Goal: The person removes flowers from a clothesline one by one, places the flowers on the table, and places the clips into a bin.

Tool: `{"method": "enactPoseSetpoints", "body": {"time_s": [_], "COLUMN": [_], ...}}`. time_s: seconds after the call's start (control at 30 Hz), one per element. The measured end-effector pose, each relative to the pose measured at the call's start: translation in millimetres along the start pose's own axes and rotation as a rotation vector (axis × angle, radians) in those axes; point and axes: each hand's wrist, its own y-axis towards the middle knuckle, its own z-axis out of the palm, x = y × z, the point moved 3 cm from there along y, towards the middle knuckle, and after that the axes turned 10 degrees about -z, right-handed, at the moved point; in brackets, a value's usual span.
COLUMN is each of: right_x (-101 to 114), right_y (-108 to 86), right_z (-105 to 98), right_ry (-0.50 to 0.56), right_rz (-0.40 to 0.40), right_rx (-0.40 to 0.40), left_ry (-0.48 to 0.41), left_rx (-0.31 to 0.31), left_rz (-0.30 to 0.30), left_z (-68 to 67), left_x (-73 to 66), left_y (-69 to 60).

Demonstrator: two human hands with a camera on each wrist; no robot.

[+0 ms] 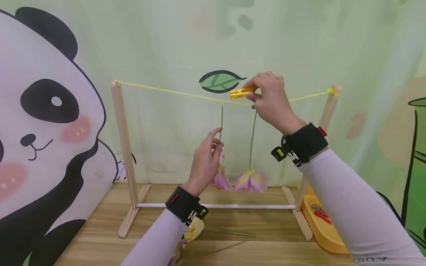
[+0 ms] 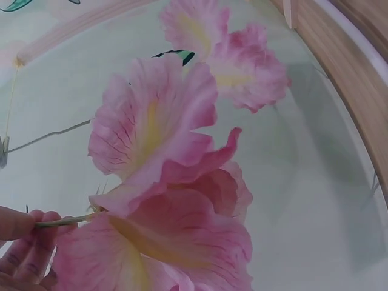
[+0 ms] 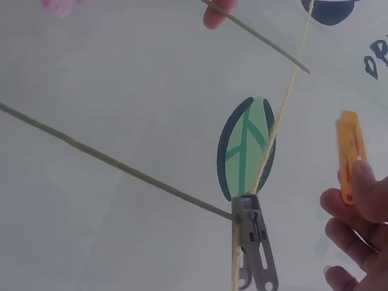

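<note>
My left hand (image 1: 205, 162) pinches the thin stem (image 1: 222, 117) of a pink artificial flower (image 2: 176, 230), which hangs head down below the fingers. The stem's tip stands near the yellow string (image 1: 179, 92). Above the string, my right hand (image 1: 272, 101) holds a yellow clothespin (image 1: 240, 93) between thumb and fingers. A grey clothespin (image 3: 251, 239) sits on the string and grips the stem of a second pink flower (image 1: 251, 181), which hangs upside down to the right of the first.
Wooden posts (image 1: 124, 144) on feet carry the string, with a white rod (image 1: 246, 206) low between them. At right, a yellow tray (image 1: 327, 240) holds several clothespins (image 1: 322, 217). A yellow flower (image 1: 194, 229) and loose stems (image 1: 233, 245) lie on the wooden table (image 1: 96, 236).
</note>
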Motion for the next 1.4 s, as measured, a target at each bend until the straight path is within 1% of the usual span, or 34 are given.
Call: {"method": "enactPoseSetpoints", "body": {"time_s": [0.13,0.3,0.47,0.6,0.73,0.9,1.1,1.23,1.4], "right_x": [2.8,5.7,8.6,8.9,6.3,1.4,-4.2,-7.5,-12.0], "right_y": [-6.9,-18.2,-34.9,-51.2,-68.2,-92.0,-119.0,-132.5,-144.8], "right_z": [-1.8,-3.6,-3.1,0.1,1.6,-2.4,-5.0,-3.8,-2.0], "right_ry": [0.016,0.061,0.115,0.132,0.125,0.124,0.142,0.147,0.150], "right_rz": [-0.030,-0.065,-0.090,-0.090,-0.074,-0.045,0.014,0.054,0.101], "right_rx": [-0.057,-0.119,-0.169,-0.190,-0.210,-0.259,-0.306,-0.321,-0.336], "left_ry": [-0.021,-0.019,-0.036,-0.041,-0.042,-0.040,0.028,0.050,0.048], "left_rx": [-0.004,-0.009,-0.016,-0.004,0.009,0.012,-0.005,-0.010,-0.024], "left_rz": [-0.011,-0.014,-0.029,-0.052,-0.065,-0.067,-0.040,-0.039,-0.041], "left_z": [-3.3,-7.3,-10.2,-10.8,-10.6,-11.2,-13.7,-14.2,-14.6], "left_x": [1.9,5.9,11.3,16.1,19.8,21.0,20.7,22.6,27.4], "left_y": [-5.2,-12.2,-20.5,-28.4,-35.3,-42.7,-54.6,-61.9,-68.2]}}
